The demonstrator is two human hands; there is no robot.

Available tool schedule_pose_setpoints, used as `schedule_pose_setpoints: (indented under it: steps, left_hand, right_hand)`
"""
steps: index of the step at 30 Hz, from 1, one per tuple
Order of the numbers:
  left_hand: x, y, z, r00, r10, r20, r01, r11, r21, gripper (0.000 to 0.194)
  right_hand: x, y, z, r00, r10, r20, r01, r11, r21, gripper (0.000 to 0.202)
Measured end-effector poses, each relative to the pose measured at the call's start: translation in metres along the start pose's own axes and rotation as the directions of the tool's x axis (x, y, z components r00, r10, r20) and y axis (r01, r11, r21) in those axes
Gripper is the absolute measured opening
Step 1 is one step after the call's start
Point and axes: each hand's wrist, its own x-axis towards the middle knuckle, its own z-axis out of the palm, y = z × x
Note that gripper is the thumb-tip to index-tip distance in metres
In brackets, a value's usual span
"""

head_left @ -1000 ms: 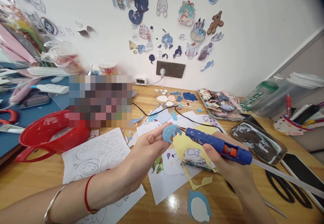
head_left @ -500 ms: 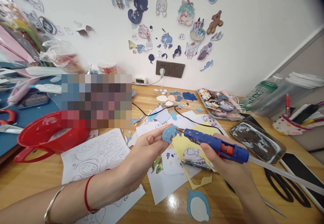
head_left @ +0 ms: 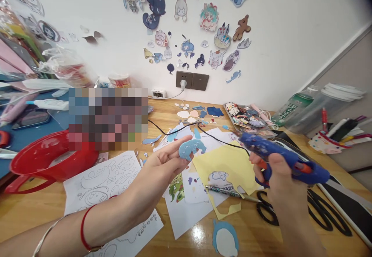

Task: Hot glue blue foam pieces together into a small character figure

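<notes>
Two hands at work above a wooden table (head_left: 35,210). Left hand (head_left: 162,164): fingers pinched on a small blue cutout (head_left: 190,148), held flat and face-up over the papers, apparently so its surface stays reachable and clear of the clutter. Right hand (head_left: 273,175): wrapped around the grip of a blue glue gun (head_left: 285,158), finger by the orange trigger, nozzle aimed toward the cutout but well apart from it; its black cord runs back toward the wall socket (head_left: 192,79). Beneath: yellow sheet (head_left: 232,164) with a shape cut out, pen (head_left: 229,191), printed drawing sheets (head_left: 107,179). Nearby: black scissors (head_left: 319,210), red bowl (head_left: 49,160), blue-and-white cutout (head_left: 225,240) at the near edge.
</notes>
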Motion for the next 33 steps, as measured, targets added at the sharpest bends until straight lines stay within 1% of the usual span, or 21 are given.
schedule_pose_setpoints:
  steps: [1, 2, 3, 5, 7, 8, 9, 11, 13, 18, 20, 22, 23, 24, 25, 26, 27, 28, 29, 31, 33]
  left_hand:
    - [0.000, 0.001, 0.001, 1.000, 0.001, 0.014, -0.001, 1.000, -0.014, 0.050]
    - [0.000, 0.002, 0.001, 1.000, 0.001, 0.028, -0.001, 1.000, -0.021, 0.050]
    - [0.000, 0.002, 0.001, 0.999, 0.000, 0.039, 0.001, 1.000, -0.022, 0.049]
    - [0.001, 0.001, 0.002, 0.999, -0.010, 0.052, 0.011, 1.000, -0.014, 0.047]
    - [0.001, 0.000, 0.002, 0.998, -0.023, 0.059, 0.024, 1.000, -0.013, 0.047]
    - [0.001, 0.000, 0.002, 0.998, -0.028, 0.063, 0.029, 0.999, -0.017, 0.048]
    - [0.002, 0.000, 0.002, 0.997, -0.030, 0.065, 0.031, 0.999, -0.023, 0.049]
    - [0.002, 0.000, 0.002, 0.997, -0.031, 0.065, 0.034, 0.999, -0.036, 0.051]
    - [0.003, 0.001, 0.002, 0.997, -0.041, 0.059, 0.044, 0.998, -0.044, 0.052]
    - [0.003, 0.001, 0.003, 0.996, -0.065, 0.056, 0.068, 0.996, -0.051, 0.052]
    - [0.003, 0.000, 0.002, 0.995, -0.065, 0.070, 0.069, 0.996, -0.058, 0.052]
    - [0.003, 0.000, 0.002, 0.995, -0.067, 0.074, 0.071, 0.995, -0.066, 0.051]
    - [0.003, 0.000, 0.001, 0.996, -0.070, 0.064, 0.074, 0.995, -0.069, 0.050]
    - [0.003, 0.001, 0.001, 0.996, -0.077, 0.049, 0.081, 0.994, -0.070, 0.050]
    - [0.002, 0.001, 0.001, 0.995, -0.090, 0.032, 0.092, 0.993, -0.069, 0.050]
    - [0.002, 0.001, 0.001, 0.994, -0.104, 0.018, 0.105, 0.992, -0.068, 0.050]
    - [0.001, 0.002, 0.001, 0.993, -0.117, 0.010, 0.117, 0.991, -0.068, 0.050]
    - [0.001, 0.002, 0.001, 0.991, -0.131, 0.013, 0.132, 0.989, -0.071, 0.050]
    - [0.001, 0.003, 0.001, 0.990, -0.142, 0.025, 0.144, 0.987, -0.076, 0.051]
    - [0.000, 0.004, 0.000, 0.986, -0.153, 0.069, 0.159, 0.984, -0.086, 0.051]
    - [-0.001, 0.005, -0.001, 0.980, -0.155, 0.122, 0.166, 0.982, -0.087, 0.050]
  right_hand:
    - [0.003, 0.002, -0.001, 0.997, 0.076, 0.034, -0.081, 0.983, 0.165, 0.039]
    - [0.005, 0.003, -0.002, 0.984, 0.145, 0.102, -0.171, 0.932, 0.319, 0.040]
    - [0.007, 0.004, -0.003, 0.962, 0.196, 0.190, -0.261, 0.864, 0.431, 0.038]
    - [0.010, 0.003, -0.003, 0.904, 0.244, 0.352, -0.405, 0.751, 0.521, 0.026]
    - [0.011, 0.002, -0.003, 0.856, 0.267, 0.442, -0.495, 0.668, 0.555, 0.011]
    - [0.012, 0.003, -0.003, 0.838, 0.274, 0.473, -0.526, 0.638, 0.562, 0.013]
    - [0.012, 0.004, -0.003, 0.823, 0.278, 0.496, -0.549, 0.616, 0.565, 0.019]
    - [0.014, 0.008, -0.004, 0.806, 0.281, 0.520, -0.572, 0.594, 0.565, 0.032]
    - [0.017, 0.013, -0.005, 0.802, 0.286, 0.525, -0.577, 0.595, 0.559, 0.038]
    - [0.021, 0.020, -0.006, 0.795, 0.299, 0.529, -0.579, 0.635, 0.512, 0.037]
    - [0.021, 0.021, -0.005, 0.804, 0.299, 0.515, -0.565, 0.652, 0.505, 0.036]
    - [0.022, 0.023, -0.004, 0.834, 0.300, 0.463, -0.514, 0.726, 0.456, 0.036]
    - [0.023, 0.025, -0.004, 0.861, 0.300, 0.412, -0.465, 0.793, 0.394, 0.036]
    - [0.025, 0.028, -0.003, 0.889, 0.292, 0.352, -0.400, 0.870, 0.289, 0.038]
    - [0.026, 0.032, -0.003, 0.920, 0.267, 0.289, -0.317, 0.937, 0.145, 0.041]
    - [0.029, 0.037, -0.002, 0.949, 0.219, 0.227, -0.219, 0.975, -0.023, 0.045]
    - [0.031, 0.042, -0.001, 0.968, 0.159, 0.195, -0.119, 0.972, -0.200, 0.053]
    - [0.033, 0.047, 0.000, 0.979, 0.092, 0.183, -0.023, 0.937, -0.349, 0.062]
    - [0.034, 0.052, 0.002, 0.978, 0.042, 0.204, 0.060, 0.882, -0.467, 0.071]
    - [0.036, 0.061, 0.006, 0.956, -0.009, 0.294, 0.197, 0.761, -0.619, 0.083]
    - [0.035, 0.068, 0.010, 0.923, -0.008, 0.386, 0.301, 0.641, -0.706, 0.086]
